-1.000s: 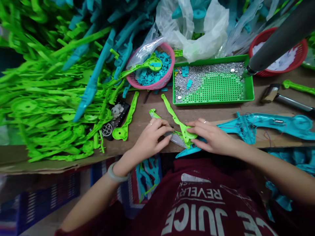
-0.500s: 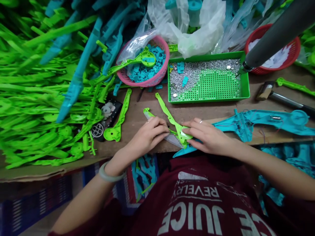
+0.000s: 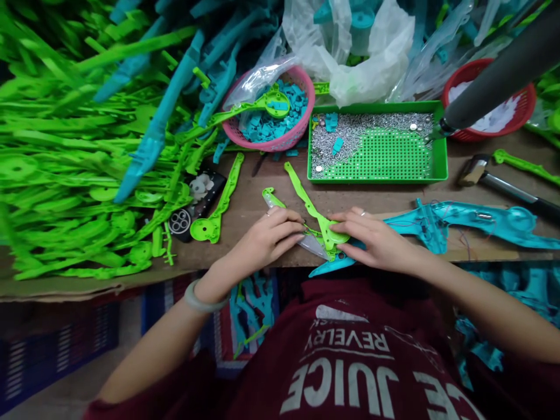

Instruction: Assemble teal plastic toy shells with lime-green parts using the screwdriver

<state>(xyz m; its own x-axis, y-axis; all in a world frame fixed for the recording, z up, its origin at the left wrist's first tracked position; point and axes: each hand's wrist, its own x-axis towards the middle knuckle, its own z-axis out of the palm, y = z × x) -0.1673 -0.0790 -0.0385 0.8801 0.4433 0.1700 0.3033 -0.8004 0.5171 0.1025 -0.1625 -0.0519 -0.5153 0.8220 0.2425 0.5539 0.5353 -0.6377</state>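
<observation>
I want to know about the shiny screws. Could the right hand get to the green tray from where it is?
Probably yes: the right hand rests on the green part, and the bench between it and the green tray looks bare.

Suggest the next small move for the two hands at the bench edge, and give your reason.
Probably press the green arm down with the right hand: its round end lies under those fingertips, and the left hand steadies the clear piece beneath.

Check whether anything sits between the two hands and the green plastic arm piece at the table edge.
Nothing visible does. The left hand and right hand are both already on the green arm piece, fingertips at its round end. A clear sliver and a teal part lie under it, not between.
</observation>
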